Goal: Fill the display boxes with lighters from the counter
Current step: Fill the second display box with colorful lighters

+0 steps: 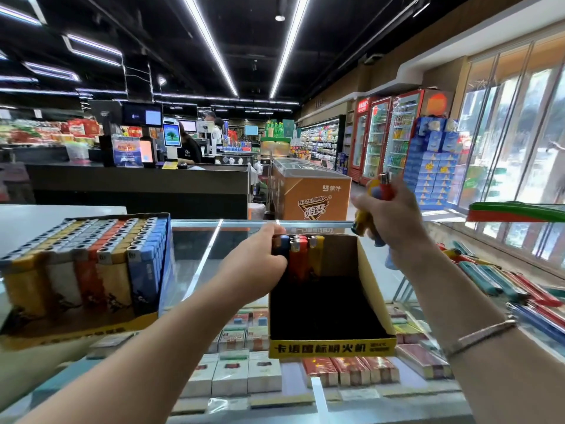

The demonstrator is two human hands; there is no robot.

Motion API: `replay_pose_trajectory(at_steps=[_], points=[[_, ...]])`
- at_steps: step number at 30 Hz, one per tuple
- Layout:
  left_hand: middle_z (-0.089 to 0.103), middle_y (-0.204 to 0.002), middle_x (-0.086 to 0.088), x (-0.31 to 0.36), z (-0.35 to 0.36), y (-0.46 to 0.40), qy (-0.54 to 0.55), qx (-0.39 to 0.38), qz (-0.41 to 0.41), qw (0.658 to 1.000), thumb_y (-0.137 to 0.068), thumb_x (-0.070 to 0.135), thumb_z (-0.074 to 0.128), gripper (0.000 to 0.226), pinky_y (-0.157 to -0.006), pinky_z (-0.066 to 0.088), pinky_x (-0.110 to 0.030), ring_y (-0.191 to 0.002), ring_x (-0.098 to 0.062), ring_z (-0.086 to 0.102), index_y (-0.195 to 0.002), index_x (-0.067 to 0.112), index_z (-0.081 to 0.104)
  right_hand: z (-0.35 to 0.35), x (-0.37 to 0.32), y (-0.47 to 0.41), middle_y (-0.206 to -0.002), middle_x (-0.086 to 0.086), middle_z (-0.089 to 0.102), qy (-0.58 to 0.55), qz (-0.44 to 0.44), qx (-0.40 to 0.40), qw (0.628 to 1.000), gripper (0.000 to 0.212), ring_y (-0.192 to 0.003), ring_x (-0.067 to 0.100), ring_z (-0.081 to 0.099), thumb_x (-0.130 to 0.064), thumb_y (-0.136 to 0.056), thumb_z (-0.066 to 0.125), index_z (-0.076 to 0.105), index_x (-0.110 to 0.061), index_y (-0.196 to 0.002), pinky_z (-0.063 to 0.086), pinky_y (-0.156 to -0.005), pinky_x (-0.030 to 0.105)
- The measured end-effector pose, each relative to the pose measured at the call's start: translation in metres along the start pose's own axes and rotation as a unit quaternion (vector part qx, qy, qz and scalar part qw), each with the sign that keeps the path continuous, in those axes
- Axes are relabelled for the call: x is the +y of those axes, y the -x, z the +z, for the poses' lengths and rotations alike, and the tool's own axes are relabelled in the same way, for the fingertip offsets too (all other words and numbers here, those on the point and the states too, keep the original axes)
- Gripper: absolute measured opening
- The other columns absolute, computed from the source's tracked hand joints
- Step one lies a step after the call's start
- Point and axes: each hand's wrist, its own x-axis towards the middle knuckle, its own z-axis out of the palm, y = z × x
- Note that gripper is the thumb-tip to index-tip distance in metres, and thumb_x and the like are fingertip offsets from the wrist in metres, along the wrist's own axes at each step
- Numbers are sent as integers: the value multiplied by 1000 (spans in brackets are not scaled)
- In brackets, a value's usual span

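Lighters (298, 254) (upright) touch left fingers (276, 240) in box (374, 280).

My yellow display box (374, 289) holds four upright lighters (301, 255) at its far-left corner; the full box (82, 270) sits left.

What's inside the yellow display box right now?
The yellow display box holds one row of upright lighters against its back wall; the left hand covers that row's left end. The rest is bare and dark.
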Motion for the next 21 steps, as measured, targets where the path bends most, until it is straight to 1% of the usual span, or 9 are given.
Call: replay_pose_trajectory(at_steps=[3,5,7,11,13,15,16,19,21], points=[[51,-115,13,2,-4,0,-12,62,60,996,-84,26,57,43,-86,44,-31,-104,-8,48,-124,32,42,-5,-11,10,-60,12,53,-126,4,-34,991,31,-33,14,45,-25,-76,72,43,-14,-79,33,-31,18],[45,-107,25,6,-6,3,-23,105,125,986,-84,36,60,40,-83,36,-25,-105,-1,43,-121,37,45,-6,-13,17,-53,11,60,-196,23,-91,976,30,-30,18,46,-27,-70,69,46,-11,-77,35,-30,18],[47,-99,33,13,-6,9,-27,113,185,976,-81,43,62,36,-81,36,-17,-101,6,46,-113,46,45,0,-12,24,-55,13,63,-249,55,-144,956,23,-32,20,50,-25,-68,69,50,-12,-69,38,-32,19],[57,-85,24,24,0,21,-43,74,245,966,-71,55,61,45,-69,44,-7,-85,9,56,-110,56,39,10,-11,31,-61,12,60,-298,99,-197,929,25,-45,24,58,-25,-68,71,51,-11,-73,49,-41,26],[63,-84,14,28,4,24,14,53,243,969,-71,52,61,41,-68,52,-13,-78,2,63,-109,49,47,12,-11,33,-65,14,61,-319,111,-213,917,24,-51,27,61,-25,-68,73,51,-13,-70,52,-45,29],[68,-86,4,29,4,26,101,60,225,967,-76,38,64,29,-68,58,-32,-75,-9,67,-104,41,56,11,-11,33,-63,11,62,-333,112,-220,910,22,-51,26,62,-22,-69,72,51,-14,-67,51,-42,26],[69,-85,3,30,3,27,127,76,219,964,-77,35,64,24,-67,59,-38,-75,-12,68,-100,40,58,11,-12,33,-60,9,61,-332,108,-223,910,20,-47,23,60,-20,-70,70,52,-14,-65,48,-39,24],[70,-80,6,32,-3,30,177,82,218,956,-75,38,61,19,-65,58,-38,-73,-14,68,-93,39,60,11,-14,34,-50,7,52,-291,103,-244,919,18,-37,16,52,-19,-71,69,56,-15,-60,40,-33,19],[70,-80,4,33,-5,30,184,61,236,952,-80,25,65,14,-66,58,-34,-75,-14,68,-91,34,64,10,-14,35,-49,6,50,-259,113,-250,926,16,-35,15,51,-20,-71,68,57,-13,-63,38,-32,19]])
